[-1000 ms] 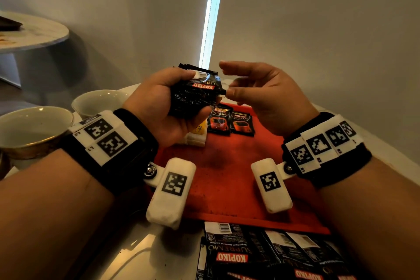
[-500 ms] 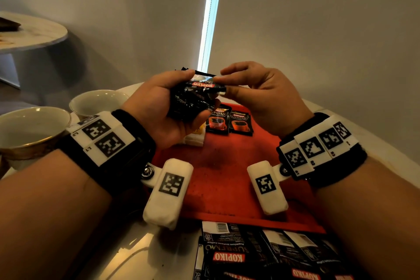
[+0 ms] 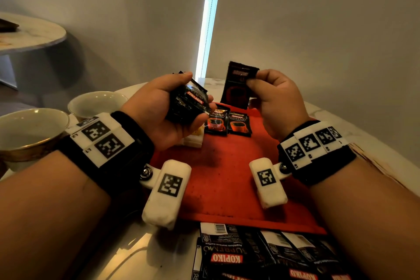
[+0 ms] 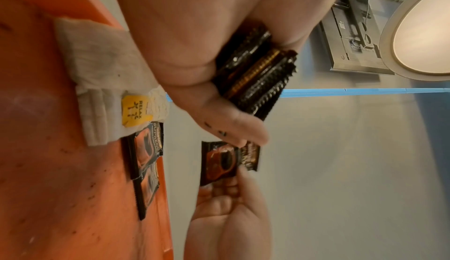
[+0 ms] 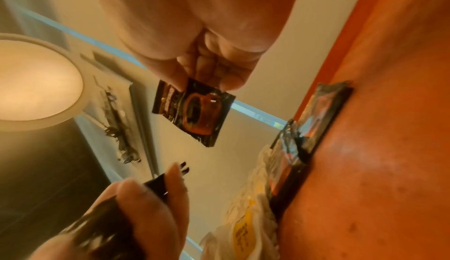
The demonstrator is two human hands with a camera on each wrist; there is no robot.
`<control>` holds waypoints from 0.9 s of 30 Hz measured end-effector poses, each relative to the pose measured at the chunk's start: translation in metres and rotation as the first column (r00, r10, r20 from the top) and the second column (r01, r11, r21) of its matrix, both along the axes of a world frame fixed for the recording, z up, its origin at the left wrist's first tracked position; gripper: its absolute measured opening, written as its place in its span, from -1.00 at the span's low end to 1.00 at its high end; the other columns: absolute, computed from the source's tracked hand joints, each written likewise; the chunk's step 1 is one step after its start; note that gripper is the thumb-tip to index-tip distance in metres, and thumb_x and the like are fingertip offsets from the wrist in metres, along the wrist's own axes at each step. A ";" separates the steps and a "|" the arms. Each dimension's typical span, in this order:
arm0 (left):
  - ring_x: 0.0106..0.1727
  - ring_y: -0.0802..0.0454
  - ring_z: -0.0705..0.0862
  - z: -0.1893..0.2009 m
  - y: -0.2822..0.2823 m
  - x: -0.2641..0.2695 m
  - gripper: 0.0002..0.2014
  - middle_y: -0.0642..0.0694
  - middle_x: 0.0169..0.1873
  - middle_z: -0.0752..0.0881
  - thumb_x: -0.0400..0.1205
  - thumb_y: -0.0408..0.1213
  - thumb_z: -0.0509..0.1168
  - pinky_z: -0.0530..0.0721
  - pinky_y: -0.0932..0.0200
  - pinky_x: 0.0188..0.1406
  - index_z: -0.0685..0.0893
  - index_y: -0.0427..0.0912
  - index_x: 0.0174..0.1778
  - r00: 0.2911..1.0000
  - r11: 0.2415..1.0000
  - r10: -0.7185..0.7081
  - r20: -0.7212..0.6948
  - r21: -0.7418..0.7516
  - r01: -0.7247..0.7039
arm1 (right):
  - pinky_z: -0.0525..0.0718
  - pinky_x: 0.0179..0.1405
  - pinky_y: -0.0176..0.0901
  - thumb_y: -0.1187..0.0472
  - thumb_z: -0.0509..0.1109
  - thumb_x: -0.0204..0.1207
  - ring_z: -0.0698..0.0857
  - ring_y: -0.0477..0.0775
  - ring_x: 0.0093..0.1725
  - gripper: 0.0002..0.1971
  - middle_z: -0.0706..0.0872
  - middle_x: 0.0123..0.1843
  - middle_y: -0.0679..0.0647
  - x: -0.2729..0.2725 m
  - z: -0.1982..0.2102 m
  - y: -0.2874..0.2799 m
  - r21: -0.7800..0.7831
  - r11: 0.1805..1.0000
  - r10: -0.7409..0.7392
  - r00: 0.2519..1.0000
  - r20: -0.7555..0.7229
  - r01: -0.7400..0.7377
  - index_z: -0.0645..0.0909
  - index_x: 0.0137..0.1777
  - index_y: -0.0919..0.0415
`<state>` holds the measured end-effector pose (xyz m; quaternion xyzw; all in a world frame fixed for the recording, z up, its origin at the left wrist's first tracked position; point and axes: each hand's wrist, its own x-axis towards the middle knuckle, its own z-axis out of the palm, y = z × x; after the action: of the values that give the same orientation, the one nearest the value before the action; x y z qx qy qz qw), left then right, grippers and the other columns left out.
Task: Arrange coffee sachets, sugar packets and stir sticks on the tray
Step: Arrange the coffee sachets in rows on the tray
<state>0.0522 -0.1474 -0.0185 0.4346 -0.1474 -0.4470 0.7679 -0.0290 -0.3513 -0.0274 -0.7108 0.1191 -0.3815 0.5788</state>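
Head view shows your left hand (image 3: 156, 109) curled around a bundle of black coffee sachets (image 3: 188, 104), thumb on one side and fingers (image 3: 205, 118) wrapped under the other, held above the far left part of the red tray (image 3: 227, 177). Your right hand (image 3: 277, 102) pinches a single sachet (image 3: 238, 86) by its top corner between thumb and forefinger, so it hangs upright above the tray's far edge, apart from the bundle. Your right wrist view confirms the pinch, with the other fingers tucked in behind and the orange cup print facing the camera.

On the tray, two sachets (image 3: 228, 124) lie flat side by side at the far end, touching along one edge. Just beside them to your left sits a small pile of white packets (image 3: 193, 140) with a yellow label, partly hidden under your left hand. More sachets (image 3: 261, 254) lie spread on the counter (image 3: 118, 252) just in front of the tray's near edge. Two pale bowls (image 3: 31, 129) stand on the counter to your left.
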 end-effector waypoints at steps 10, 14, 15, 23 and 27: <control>-0.14 -0.04 0.83 0.001 0.002 0.000 -0.49 -0.25 0.04 0.77 0.70 0.01 0.26 0.75 0.24 -0.53 0.65 -0.40 0.31 1.000 1.000 0.005 -0.014 -0.001 -0.005 | 0.41 -0.57 -0.15 0.47 0.33 0.55 0.69 0.20 -0.24 -0.83 0.79 0.00 0.31 0.010 -0.031 -0.044 0.222 0.952 -0.108 0.911 -0.398 0.210 0.67 -0.01 0.22; -0.13 -0.06 0.83 0.001 0.001 -0.001 -0.49 -0.24 0.08 0.76 0.70 -0.01 0.26 0.75 0.23 -0.55 0.63 -0.39 0.36 1.000 1.000 0.017 -0.014 -0.007 -0.017 | 0.43 -0.55 -0.11 0.43 0.37 0.52 0.67 0.29 -0.14 -0.85 0.80 0.06 0.37 0.009 -0.033 -0.045 0.186 0.957 -0.111 0.874 -0.472 0.222 0.72 0.01 0.27; -0.13 -0.06 0.83 0.001 0.001 -0.001 -0.49 -0.24 0.08 0.75 0.70 -0.01 0.26 0.75 0.23 -0.54 0.62 -0.39 0.37 1.000 1.000 0.017 -0.014 -0.008 -0.017 | 0.43 -0.55 -0.10 0.43 0.37 0.53 0.66 0.29 -0.12 -0.85 0.80 0.07 0.38 0.008 -0.032 -0.044 0.179 0.959 -0.109 0.870 -0.482 0.219 0.73 0.01 0.27; -0.16 -0.05 0.83 0.003 0.001 -0.003 -0.47 -0.25 0.11 0.74 0.71 -0.02 0.25 0.74 0.24 -0.55 0.60 -0.39 0.43 1.000 1.000 0.026 -0.014 -0.011 -0.027 | 0.46 -0.56 -0.10 0.47 0.42 0.52 0.62 0.24 -0.23 -0.85 0.82 0.00 0.40 0.005 -0.033 -0.042 0.093 0.982 -0.091 0.845 -0.528 0.165 0.73 -0.03 0.26; -0.16 -0.04 0.83 0.002 0.000 -0.004 -0.49 -0.24 0.08 0.73 0.71 -0.01 0.25 0.75 0.25 -0.54 0.63 -0.40 0.36 1.000 1.000 0.012 -0.018 -0.007 -0.012 | 0.48 -0.55 -0.11 0.47 0.47 0.51 0.62 0.13 -0.37 -0.86 0.81 -0.02 0.38 0.004 -0.033 -0.042 0.098 0.983 -0.080 0.847 -0.525 0.154 0.71 -0.04 0.26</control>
<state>0.0486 -0.1473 -0.0167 0.4285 -0.1394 -0.4458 0.7735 -0.0246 -0.3936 -0.0602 -0.7373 0.3396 -0.2015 0.5482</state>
